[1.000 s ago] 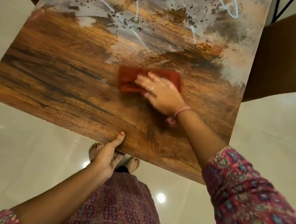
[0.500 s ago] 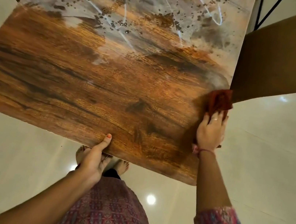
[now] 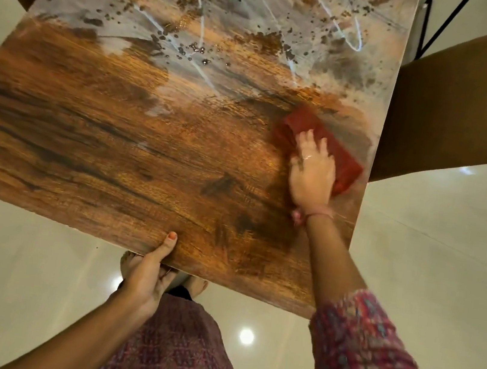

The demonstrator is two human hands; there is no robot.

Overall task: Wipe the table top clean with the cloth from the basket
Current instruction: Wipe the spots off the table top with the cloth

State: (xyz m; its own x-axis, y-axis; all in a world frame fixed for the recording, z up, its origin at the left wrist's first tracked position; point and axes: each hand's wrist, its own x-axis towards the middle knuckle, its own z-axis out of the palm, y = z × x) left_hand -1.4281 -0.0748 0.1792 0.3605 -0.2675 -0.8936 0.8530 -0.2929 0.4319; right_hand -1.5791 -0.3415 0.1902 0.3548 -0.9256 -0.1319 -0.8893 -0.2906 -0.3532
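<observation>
The wooden table top fills the upper view. Its near half shows clean brown grain; its far half is covered in a whitish film with dark specks and smears. A red cloth lies flat near the table's right edge, at the border of the dirty area. My right hand presses down on the cloth with fingers spread. My left hand grips the table's near edge, thumb on top and fingers under.
A tan chair seat stands close to the table's right side, with a black metal frame behind it. Glossy pale floor tiles surround the table. My bare feet are below the near edge.
My right hand swept the cloth from the table's middle to the right edge, then back inward and further up onto the table. My left hand stayed on the near edge.
</observation>
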